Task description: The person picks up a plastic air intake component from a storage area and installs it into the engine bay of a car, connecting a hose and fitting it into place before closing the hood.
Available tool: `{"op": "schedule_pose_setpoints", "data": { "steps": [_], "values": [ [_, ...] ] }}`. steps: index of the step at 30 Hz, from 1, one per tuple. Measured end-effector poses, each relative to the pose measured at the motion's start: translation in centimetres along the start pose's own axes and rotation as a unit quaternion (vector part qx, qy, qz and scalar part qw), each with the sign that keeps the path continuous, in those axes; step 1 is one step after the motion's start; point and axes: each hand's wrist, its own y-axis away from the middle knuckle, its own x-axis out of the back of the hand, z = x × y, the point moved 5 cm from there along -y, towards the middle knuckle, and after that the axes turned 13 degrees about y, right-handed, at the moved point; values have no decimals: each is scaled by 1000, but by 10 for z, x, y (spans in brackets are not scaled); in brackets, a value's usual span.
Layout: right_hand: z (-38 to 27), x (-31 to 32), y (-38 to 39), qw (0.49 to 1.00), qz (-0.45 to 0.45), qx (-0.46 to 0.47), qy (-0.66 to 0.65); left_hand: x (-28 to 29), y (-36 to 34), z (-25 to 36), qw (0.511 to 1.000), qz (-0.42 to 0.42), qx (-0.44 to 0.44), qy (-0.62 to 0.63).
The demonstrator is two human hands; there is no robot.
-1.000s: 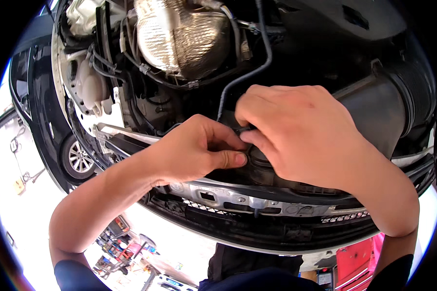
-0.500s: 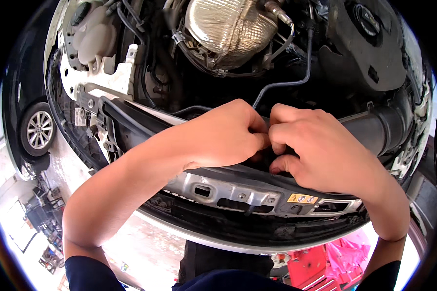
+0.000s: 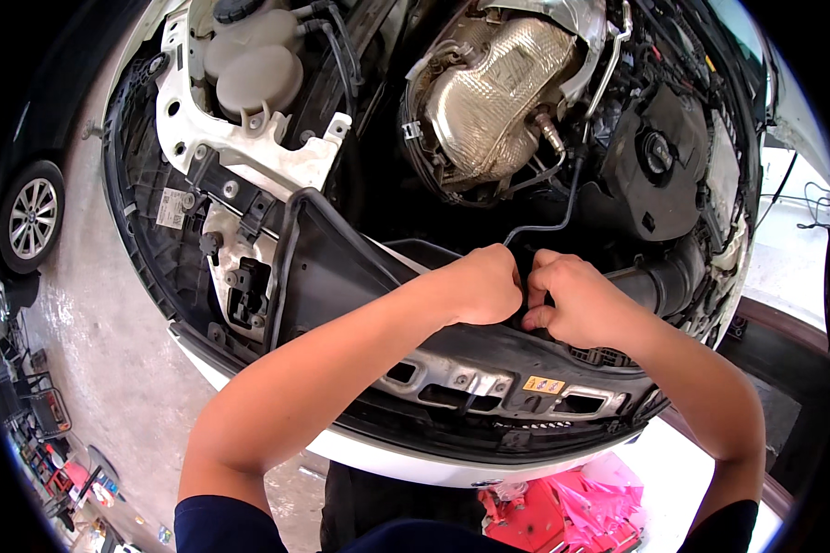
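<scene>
Both my hands are over the front of an open car engine bay, just behind the black plastic trim (image 3: 489, 348) on the front crossmember. My left hand (image 3: 485, 284) is closed, knuckles up; its fingertips are hidden. Beside it, my right hand (image 3: 576, 300) has curled fingers, with the thumb bent below the forefinger. A narrow dark gap lies between the hands, and whatever they grip there is hidden. A thin dark pipe (image 3: 544, 228) runs down to just above my left hand. A ribbed black air duct (image 3: 659, 288) lies right of my right hand.
A heat-shielded metal part (image 3: 498, 101) stands behind the hands. To the left are a whitish fluid reservoir (image 3: 263, 78) and a white body panel (image 3: 277, 170). A black cover (image 3: 659, 175) sits far right. Pink sheeting (image 3: 595, 498) covers a red cabinet (image 3: 526, 525) near me.
My view has swung, showing more of the engine bay's left side. The hands stay at the same spot by the pipe; a narrow gap now shows between them.
</scene>
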Motion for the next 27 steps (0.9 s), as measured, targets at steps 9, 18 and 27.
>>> {"op": "schedule_pose_setpoints", "data": {
  "steps": [9,18,27],
  "values": [
    [1,-5,-15,997,-71,-44,4,0,2,4,997,21,-45,-53],
    [3,-4,-14,999,-16,-24,16,1,0,0,998,18,-32,-56],
    [7,-19,-18,990,-73,-116,11,-3,2,-3,994,34,-84,-61]
  ]
}}
